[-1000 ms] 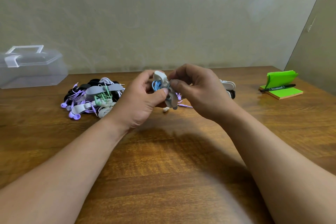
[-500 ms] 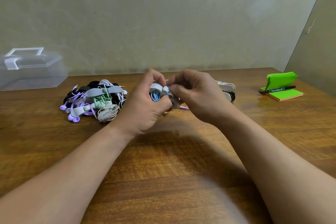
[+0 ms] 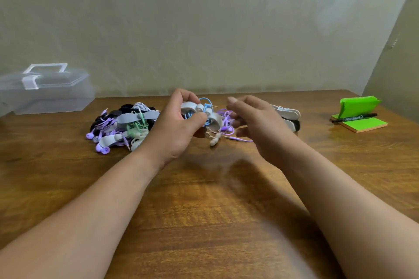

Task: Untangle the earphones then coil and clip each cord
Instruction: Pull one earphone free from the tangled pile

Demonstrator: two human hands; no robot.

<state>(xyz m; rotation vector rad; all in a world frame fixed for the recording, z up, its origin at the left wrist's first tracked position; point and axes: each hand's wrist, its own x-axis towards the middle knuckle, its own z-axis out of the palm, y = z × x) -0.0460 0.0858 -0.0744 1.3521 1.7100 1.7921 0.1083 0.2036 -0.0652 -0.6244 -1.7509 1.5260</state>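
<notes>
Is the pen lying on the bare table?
No, the pen rests across the green notepad.

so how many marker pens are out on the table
1. The black marker lies across the green sticky-note pad at far right. No other shows, though the earphone pile on the left could hide one.

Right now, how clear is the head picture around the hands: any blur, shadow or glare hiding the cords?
Head view: the right hand is smeared by motion, while the left hand is sharper, gripping the blue earphone bundle. Head view: the light is soft, with a faint shadow on the table under the forearms. Head view: the thin cords in the pile blur together.
</notes>
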